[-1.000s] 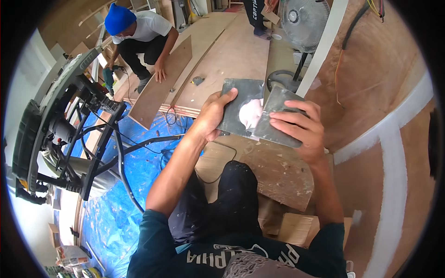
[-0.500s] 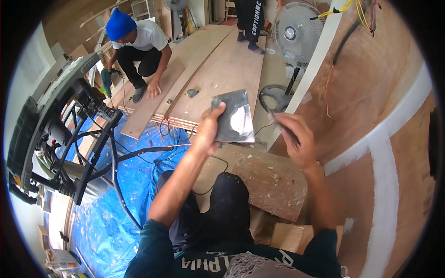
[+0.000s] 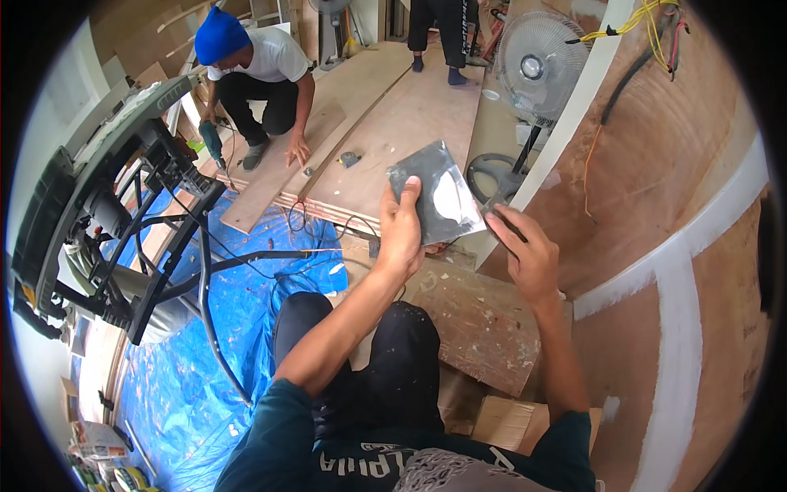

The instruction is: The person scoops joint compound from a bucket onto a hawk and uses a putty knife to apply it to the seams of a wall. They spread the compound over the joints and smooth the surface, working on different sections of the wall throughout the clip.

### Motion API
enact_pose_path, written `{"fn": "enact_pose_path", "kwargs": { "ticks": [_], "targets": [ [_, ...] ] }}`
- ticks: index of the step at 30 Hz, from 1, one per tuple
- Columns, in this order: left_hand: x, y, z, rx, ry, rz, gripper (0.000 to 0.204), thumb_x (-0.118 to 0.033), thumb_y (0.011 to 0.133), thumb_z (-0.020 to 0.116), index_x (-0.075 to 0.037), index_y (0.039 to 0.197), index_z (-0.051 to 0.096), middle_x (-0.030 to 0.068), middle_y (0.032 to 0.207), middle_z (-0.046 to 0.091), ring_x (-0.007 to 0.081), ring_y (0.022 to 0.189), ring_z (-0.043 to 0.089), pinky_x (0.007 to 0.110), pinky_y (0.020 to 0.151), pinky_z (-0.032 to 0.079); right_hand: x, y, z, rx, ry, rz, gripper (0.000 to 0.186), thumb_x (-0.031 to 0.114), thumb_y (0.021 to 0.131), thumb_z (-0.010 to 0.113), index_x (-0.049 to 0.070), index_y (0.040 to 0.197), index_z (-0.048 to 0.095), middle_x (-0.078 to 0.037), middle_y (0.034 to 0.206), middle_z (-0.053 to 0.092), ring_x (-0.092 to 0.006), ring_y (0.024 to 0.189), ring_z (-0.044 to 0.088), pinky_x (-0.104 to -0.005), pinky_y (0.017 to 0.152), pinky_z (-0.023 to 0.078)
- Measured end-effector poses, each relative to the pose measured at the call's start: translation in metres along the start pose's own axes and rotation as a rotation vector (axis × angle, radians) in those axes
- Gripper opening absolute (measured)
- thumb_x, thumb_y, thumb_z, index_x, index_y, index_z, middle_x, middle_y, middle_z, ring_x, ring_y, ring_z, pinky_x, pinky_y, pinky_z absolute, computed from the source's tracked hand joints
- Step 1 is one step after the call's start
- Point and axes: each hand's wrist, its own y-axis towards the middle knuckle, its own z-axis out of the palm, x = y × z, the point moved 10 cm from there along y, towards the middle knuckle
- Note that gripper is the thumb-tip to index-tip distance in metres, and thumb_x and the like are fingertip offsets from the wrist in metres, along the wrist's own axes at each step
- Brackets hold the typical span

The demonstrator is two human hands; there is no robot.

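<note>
Paste (image 3: pixel 452 199) lies on the plate (image 3: pixel 428 176) in the left hand (image 3: pixel 402 230); beyond that hand, a tape measure (image 3: pixel 350 158) on boards (image 3: pixel 414 123); beyond the right hand (image 3: pixel 529 254), a fan (image 3: pixel 537 70).

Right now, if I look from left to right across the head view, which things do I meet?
Black-framed machine → crouching co-worker's hand → small tape measure → the wearer's left hand holding a dark plate → the right hand → yellow wires.
</note>
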Motion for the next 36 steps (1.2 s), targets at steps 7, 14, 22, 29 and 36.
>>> {"fn": "enact_pose_path", "kwargs": {
  "ticks": [7,14,22,29,36],
  "targets": [
    [-0.059,-0.025,0.042,0.045,0.493,0.544,0.036,-0.027,0.103,0.049,0.005,0.120,0.050,0.0123,0.104,0.062,0.0170,0.094,0.056,0.031,0.087,0.045,0.018,0.013,-0.047,-0.079,-0.146,-0.049,0.046,0.002,0.068,0.062,0.017,0.110,0.071,0.002,0.121,0.065,-0.0267,0.109,0.057,-0.0399,0.094,0.045],
    [-0.066,-0.020,0.023,0.015,0.435,0.563,0.037,-0.025,0.104,0.046,0.005,0.124,0.050,0.0115,0.113,0.060,0.0169,0.102,0.054,0.030,0.093,0.042,0.008,0.000,-0.014,0.053,-0.015,-0.070,0.050,-0.001,0.059,0.065,0.013,0.107,0.068,0.001,0.116,0.066,-0.0265,0.109,0.055,-0.0397,0.094,0.041],
    [-0.061,0.022,-0.052,-0.022,0.252,0.374,0.038,-0.026,0.101,0.052,0.002,0.127,0.049,0.0098,0.112,0.061,0.0170,0.101,0.059,0.032,0.091,0.047,-0.098,-0.110,0.064,-0.285,1.112,1.052,0.035,0.003,0.086,0.068,0.002,0.120,0.058,-0.008,0.113,0.065,-0.0200,0.106,0.062,-0.0340,0.089,0.050],
    [-0.006,0.071,-0.080,0.009,-0.005,-0.150,0.037,-0.027,0.098,0.054,0.000,0.123,0.051,0.0092,0.109,0.063,0.0222,0.097,0.065,0.037,0.084,0.055,-0.095,-0.073,0.062,-0.320,1.586,1.188,0.049,0.005,0.090,0.061,0.006,0.137,0.046,-0.008,0.129,0.058,-0.0229,0.118,0.059,-0.0405,0.101,0.050],
    [-0.025,0.112,0.003,0.195,-0.061,-0.393,0.038,-0.033,0.097,0.055,-0.001,0.117,0.057,0.0089,0.106,0.065,0.0218,0.096,0.065,0.037,0.085,0.054,-0.081,0.118,-0.088,-0.357,1.271,1.006,0.046,0.013,0.091,0.063,0.004,0.135,0.050,-0.009,0.126,0.062,-0.0216,0.113,0.062,-0.0398,0.101,0.049]
  ]
}}
